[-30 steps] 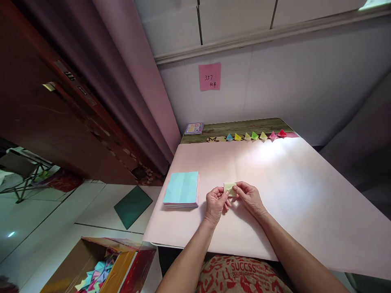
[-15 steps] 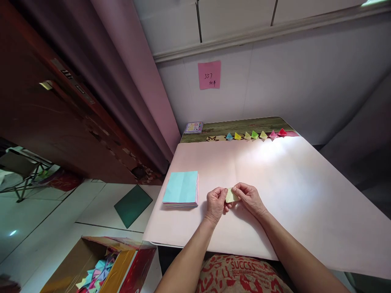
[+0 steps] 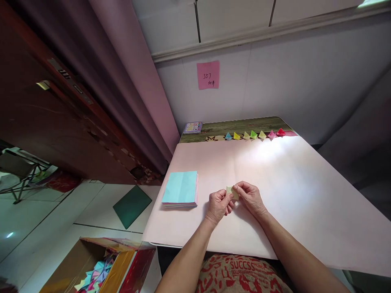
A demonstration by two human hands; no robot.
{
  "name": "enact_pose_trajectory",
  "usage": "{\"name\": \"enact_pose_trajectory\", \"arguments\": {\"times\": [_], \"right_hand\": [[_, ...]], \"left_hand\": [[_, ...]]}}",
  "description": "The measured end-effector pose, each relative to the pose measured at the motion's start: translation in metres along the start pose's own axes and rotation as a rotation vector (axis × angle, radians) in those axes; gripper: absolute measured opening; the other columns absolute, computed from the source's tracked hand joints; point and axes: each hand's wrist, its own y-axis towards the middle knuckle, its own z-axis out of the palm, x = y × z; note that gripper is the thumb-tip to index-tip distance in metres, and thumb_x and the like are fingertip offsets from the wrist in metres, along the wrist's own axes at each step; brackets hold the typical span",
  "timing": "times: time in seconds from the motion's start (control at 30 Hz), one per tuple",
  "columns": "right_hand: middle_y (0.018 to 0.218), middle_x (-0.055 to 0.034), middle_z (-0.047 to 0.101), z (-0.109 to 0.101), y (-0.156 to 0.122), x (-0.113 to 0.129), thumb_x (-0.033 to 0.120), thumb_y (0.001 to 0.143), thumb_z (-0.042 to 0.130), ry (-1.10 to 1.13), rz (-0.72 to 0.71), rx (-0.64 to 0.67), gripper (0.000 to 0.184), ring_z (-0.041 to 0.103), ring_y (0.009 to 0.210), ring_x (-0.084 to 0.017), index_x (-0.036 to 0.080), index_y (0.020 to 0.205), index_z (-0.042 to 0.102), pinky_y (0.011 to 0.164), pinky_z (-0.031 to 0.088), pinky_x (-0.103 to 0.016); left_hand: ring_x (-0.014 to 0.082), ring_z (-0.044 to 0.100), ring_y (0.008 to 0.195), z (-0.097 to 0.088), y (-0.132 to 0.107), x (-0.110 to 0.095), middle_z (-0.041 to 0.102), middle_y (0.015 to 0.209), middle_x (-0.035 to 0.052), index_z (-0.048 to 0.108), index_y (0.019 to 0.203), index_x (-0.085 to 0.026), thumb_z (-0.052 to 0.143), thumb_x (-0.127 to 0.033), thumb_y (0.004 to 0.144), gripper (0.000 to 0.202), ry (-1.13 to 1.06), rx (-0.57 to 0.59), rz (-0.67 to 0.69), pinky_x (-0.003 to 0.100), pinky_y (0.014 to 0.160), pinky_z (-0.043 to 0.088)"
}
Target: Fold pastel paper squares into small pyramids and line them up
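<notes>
A small folded piece of pale yellow paper is pinched between both hands, just above the pink-white table top. My left hand is closed on its left side, the thumb lying across its front. On the right edge my right hand grips it between thumb and fingers. Fingers cover part of the paper, so its full folded shape is hidden. To the left of my hands lies a stack of square paper with a light blue sheet on top.
Several small folded paper pieces in different colours line the table's far edge. A small pile of cards sits at the far left corner. On the floor at lower left stands a cardboard box holding colourful folded paper.
My left thumb has slid across the front of the paper, which now shows as a smaller, more upright piece. My right hand has hardly moved.
</notes>
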Motion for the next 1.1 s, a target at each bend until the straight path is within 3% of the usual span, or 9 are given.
{"name": "enact_pose_trajectory", "arguments": {"times": [0.23, 0.4, 0.57, 0.73, 0.87, 0.93, 1.0, 1.1], "right_hand": [[0.052, 0.0029, 0.05, 0.0018, 0.0003, 0.0005, 0.056, 0.078, 0.065, -0.079, 0.004, -0.114, 0.04, 0.045, 0.049, -0.012, 0.018, 0.065, 0.06, 0.049, 0.037, -0.024], [0.056, 0.0013, 0.057, 0.0047, -0.0001, -0.0011, 0.052, 0.081, 0.063, -0.164, -0.043, 0.053, 0.035, 0.05, 0.05, -0.013, 0.019, 0.069, 0.059, 0.051, 0.04, -0.024], [0.05, 0.0031, 0.051, 0.0044, -0.0021, -0.0064, 0.048, 0.085, 0.058, -0.341, -0.134, 0.087, 0.04, 0.042, 0.049, -0.011, 0.02, 0.057, 0.051, 0.049, 0.034, -0.022], [0.054, 0.002, 0.054, 0.0062, -0.0028, -0.0014, 0.05, 0.085, 0.058, -0.257, -0.117, 0.103, 0.04, 0.046, 0.051, -0.012, 0.02, 0.06, 0.053, 0.051, 0.038, -0.023], [0.061, 0.0011, 0.057, 0.006, -0.0016, 0.0029, 0.05, 0.082, 0.062, -0.106, -0.063, 0.085, 0.031, 0.052, 0.056, -0.014, 0.019, 0.077, 0.06, 0.054, 0.042, -0.024], [0.06, 0.0015, 0.055, 0.0045, -0.001, 0.0026, 0.051, 0.082, 0.063, -0.055, -0.028, 0.059, 0.033, 0.05, 0.054, -0.013, 0.019, 0.076, 0.058, 0.052, 0.041, -0.024], [0.057, 0.0023, 0.052, 0.003, -0.0008, 0.0013, 0.052, 0.081, 0.063, -0.037, -0.005, 0.051, 0.035, 0.049, 0.052, -0.012, 0.02, 0.071, 0.055, 0.05, 0.041, -0.024], [0.055, 0.0027, 0.053, 0.0024, -0.0017, -0.0003, 0.053, 0.081, 0.06, -0.059, 0.022, 0.112, 0.035, 0.053, 0.05, -0.014, 0.021, 0.069, 0.051, 0.05, 0.043, -0.025]], "left_hand": [[0.008, 0.053, 0.036, -0.0012, 0.0023, 0.0015, 0.065, 0.061, 0.0022, 0.054, 0.07, -0.015, 0.061, -0.054, 0.081, 0.041, -0.099, 0.025, 0.007, 0.016, 0.03, 0.035], [0.0099, 0.057, 0.037, -0.0015, 0.0027, -0.0025, 0.065, 0.06, 0.0021, 0.054, 0.073, -0.015, 0.065, -0.055, 0.076, 0.042, -0.188, -0.138, 0.028, 0.017, 0.032, 0.04], [0.0101, 0.057, 0.038, 0.0001, 0.0019, -0.0042, 0.063, 0.059, 0.0006, 0.055, 0.073, -0.015, 0.066, -0.055, 0.075, 0.042, -0.207, -0.156, 0.027, 0.018, 0.033, 0.042], [0.0087, 0.054, 0.035, -0.0022, 0.0023, -0.0039, 0.063, 0.057, -0.0002, 0.054, 0.072, -0.015, 0.065, -0.055, 0.076, 0.041, -0.194, -0.135, 0.043, 0.017, 0.032, 0.039], [0.0072, 0.05, 0.033, -0.0044, 0.0, -0.0028, 0.062, 0.054, -0.0006, 0.053, 0.071, -0.016, 0.062, -0.054, 0.078, 0.04, -0.115, -0.021, 0.028, 0.016, 0.029, 0.032], [0.0067, 0.048, 0.032, -0.0036, -0.0013, -0.0027, 0.061, 0.052, -0.0009, 0.051, 0.068, -0.017, 0.063, -0.054, 0.078, 0.04, -0.056, 0.022, 0.013, 0.015, 0.029, 0.031], [0.0065, 0.047, 0.032, -0.002, -0.0019, -0.0034, 0.06, 0.05, -0.0014, 0.051, 0.068, -0.017, 0.063, -0.054, 0.078, 0.04, -0.041, -0.001, 0.013, 0.015, 0.029, 0.03], [0.0072, 0.046, 0.032, -0.0006, -0.0012, -0.0056, 0.056, 0.047, -0.0037, 0.054, 0.072, -0.017, 0.065, -0.053, 0.077, 0.038, -0.118, -0.129, 0.041, 0.016, 0.029, 0.029]]}}
